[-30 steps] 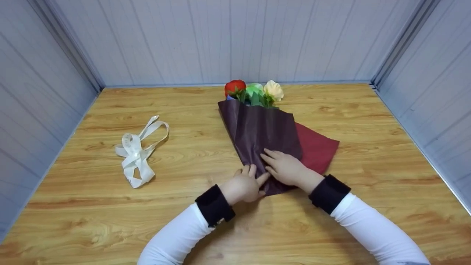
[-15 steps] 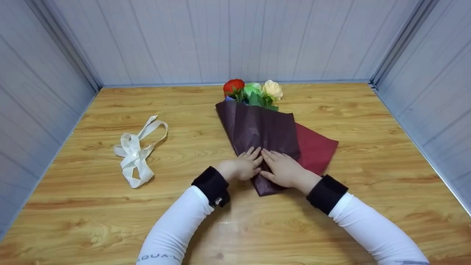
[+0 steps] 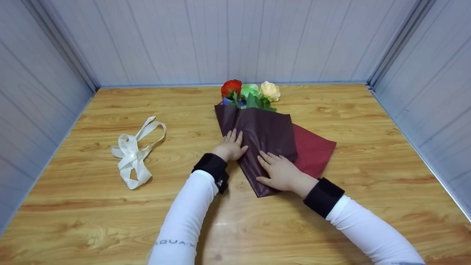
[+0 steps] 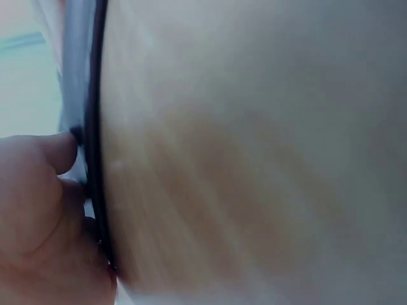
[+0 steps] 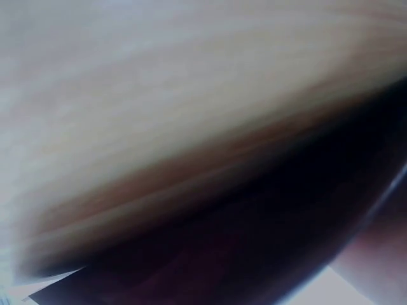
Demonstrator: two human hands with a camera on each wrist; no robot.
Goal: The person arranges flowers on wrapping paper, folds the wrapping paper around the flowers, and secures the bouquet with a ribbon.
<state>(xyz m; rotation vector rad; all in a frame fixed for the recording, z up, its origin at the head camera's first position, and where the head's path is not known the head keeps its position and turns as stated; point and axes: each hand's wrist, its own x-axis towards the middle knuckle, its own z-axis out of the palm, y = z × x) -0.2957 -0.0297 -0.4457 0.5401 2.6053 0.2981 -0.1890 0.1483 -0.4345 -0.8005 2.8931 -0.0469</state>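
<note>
A bouquet lies on the wooden table, wrapped in dark maroon paper [image 3: 270, 129] whose red side [image 3: 312, 151] shows at the right. Out of its far end stick a red flower [image 3: 231, 87], a green flower [image 3: 250, 89] and a cream flower [image 3: 270, 91], with leaves and a bit of blue. My left hand [image 3: 231, 148] rests on the paper's left edge, fingers extended. Lower on the wrap, my right hand [image 3: 281, 171] presses flat with fingers spread. In the left wrist view the hand [image 4: 38, 210] is beside the dark paper edge [image 4: 95, 127]; the right wrist view is blurred.
A looped white ribbon [image 3: 133, 156] lies on the table [image 3: 92, 213] to the left. Pale panel walls [image 3: 206, 40] enclose the table at the back and both sides.
My left hand has moved away from me, up along the paper's left edge, apart from the right hand. The right hand stays at nearly the same spot, its fingers more spread.
</note>
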